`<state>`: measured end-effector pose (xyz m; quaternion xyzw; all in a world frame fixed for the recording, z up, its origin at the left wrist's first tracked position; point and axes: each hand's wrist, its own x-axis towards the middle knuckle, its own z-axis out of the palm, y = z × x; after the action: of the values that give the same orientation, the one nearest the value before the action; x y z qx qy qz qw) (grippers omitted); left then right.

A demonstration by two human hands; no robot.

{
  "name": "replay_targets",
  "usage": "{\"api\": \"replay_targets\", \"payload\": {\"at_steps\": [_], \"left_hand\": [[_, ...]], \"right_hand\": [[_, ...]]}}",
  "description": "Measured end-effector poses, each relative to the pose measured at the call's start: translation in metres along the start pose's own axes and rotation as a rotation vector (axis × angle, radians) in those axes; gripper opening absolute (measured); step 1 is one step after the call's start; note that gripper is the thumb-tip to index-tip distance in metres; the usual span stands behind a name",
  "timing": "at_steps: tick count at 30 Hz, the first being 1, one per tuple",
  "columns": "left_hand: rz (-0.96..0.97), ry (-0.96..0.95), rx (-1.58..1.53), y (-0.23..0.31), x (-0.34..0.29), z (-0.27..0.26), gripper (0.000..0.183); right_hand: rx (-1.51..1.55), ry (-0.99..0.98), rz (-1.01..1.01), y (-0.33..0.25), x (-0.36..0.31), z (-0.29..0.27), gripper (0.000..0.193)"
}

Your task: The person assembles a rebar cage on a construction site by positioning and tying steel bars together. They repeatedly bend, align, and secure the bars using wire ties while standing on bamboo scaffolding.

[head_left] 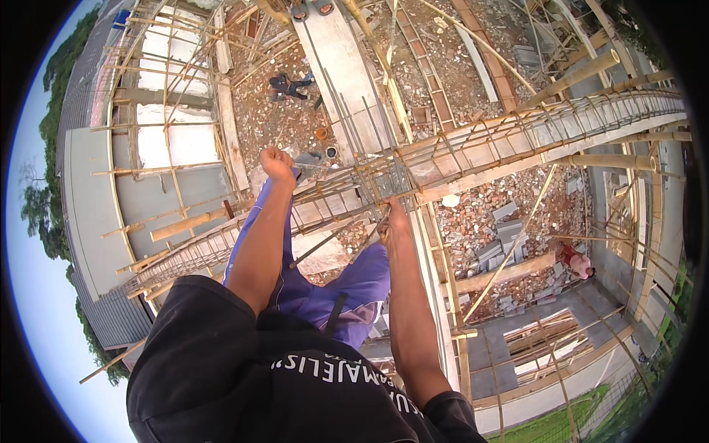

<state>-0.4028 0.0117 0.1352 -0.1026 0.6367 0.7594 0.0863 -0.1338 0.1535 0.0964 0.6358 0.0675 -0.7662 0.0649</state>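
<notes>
My left hand (pixel 277 164) is closed in a fist, raised beside the steel reinforcement cage (pixel 329 192); whatever is in it, if anything, is hidden. Close to the cage's crossing, my right hand (pixel 396 219) is closed around what looks like a thin steel rod. Its fingers are partly hidden. Tied bars and square stirrups form the cage, which lies along a beam trough and bends across the view. At the crossing, more upright and lengthwise bars (pixel 380 177) meet in a dense bundle. My legs in purple trousers (pixel 303 284) straddle the beam.
Far below, rubble (pixel 480 214) and broken blocks cover the ground. One person (pixel 292 87) is down at upper left, another (pixel 577 262) at right. Bamboo poles (pixel 576 77) and scaffolding surround the beams. A concrete-coloured plank form (pixel 347 74) with loose bars runs away from the crossing.
</notes>
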Motion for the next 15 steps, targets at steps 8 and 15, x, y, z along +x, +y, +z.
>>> {"api": "replay_targets", "payload": {"at_steps": [8,15], "left_hand": [[-0.079,-0.005,0.003,0.000,0.007,0.003,0.034],[-0.196,-0.153,0.116,0.011,0.003,0.027,0.034]], "right_hand": [[0.102,0.068,-0.127,-0.009,-0.014,0.014,0.026],[0.233,0.219,-0.227,0.006,0.024,0.023,0.024]]}}
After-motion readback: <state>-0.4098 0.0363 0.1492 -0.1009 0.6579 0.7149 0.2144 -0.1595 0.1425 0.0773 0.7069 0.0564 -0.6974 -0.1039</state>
